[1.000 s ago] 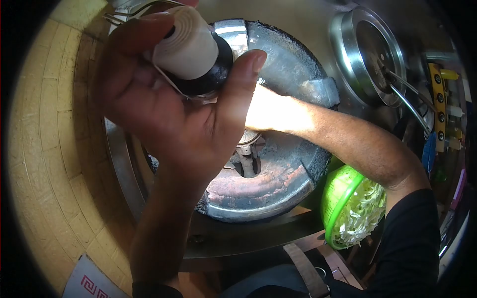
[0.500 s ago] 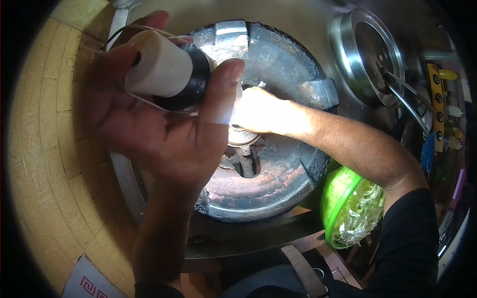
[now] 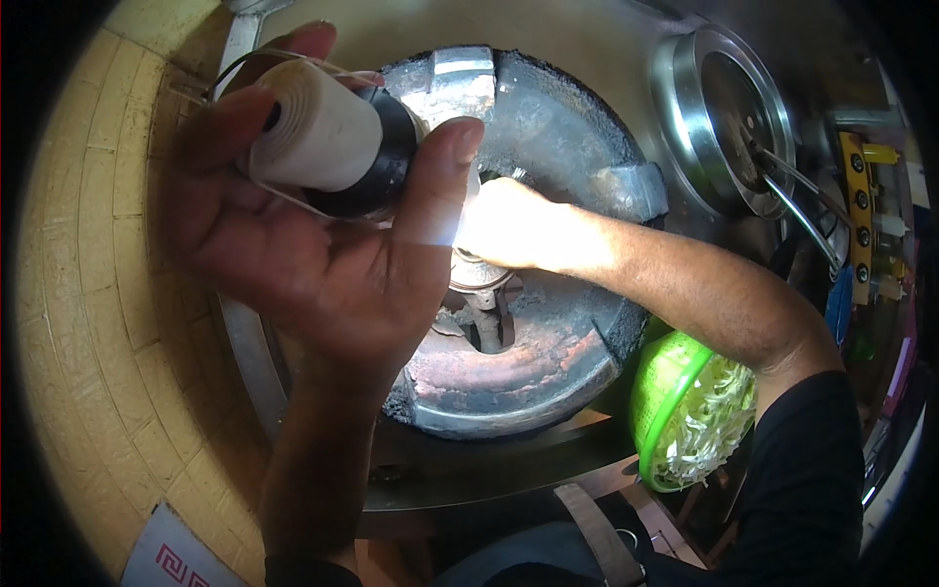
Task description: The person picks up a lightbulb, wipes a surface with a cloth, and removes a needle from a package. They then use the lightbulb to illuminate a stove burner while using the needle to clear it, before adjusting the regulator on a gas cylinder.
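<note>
My left hand [image 3: 323, 254] is wrapped round a white and black flashlight [image 3: 328, 132] with a thin wire handle, raised above the left side of the stove. Its beam falls on my right hand [image 3: 509, 225], which is closed and washed out by the glare at the middle of the round, scorched burner ring [image 3: 523, 391]. Short pale bristle-like strands [image 3: 518, 173] stick up just beyond my right fingers. What that hand grips is hidden. Just below it is the rusty burner head [image 3: 479, 276], on a metal pipe [image 3: 486, 325].
A green basket [image 3: 675, 411] of shredded cabbage [image 3: 712, 426] stands under my right forearm. At the upper right is a round steel pot [image 3: 685, 108] with metal utensil handles [image 3: 807, 225] across it. A yellow rack [image 3: 861, 215] lies further right. Yellow tiles [image 3: 88, 293] cover the left side.
Both hands keep nearly the same places and grips. The whole view has shifted very slightly.
</note>
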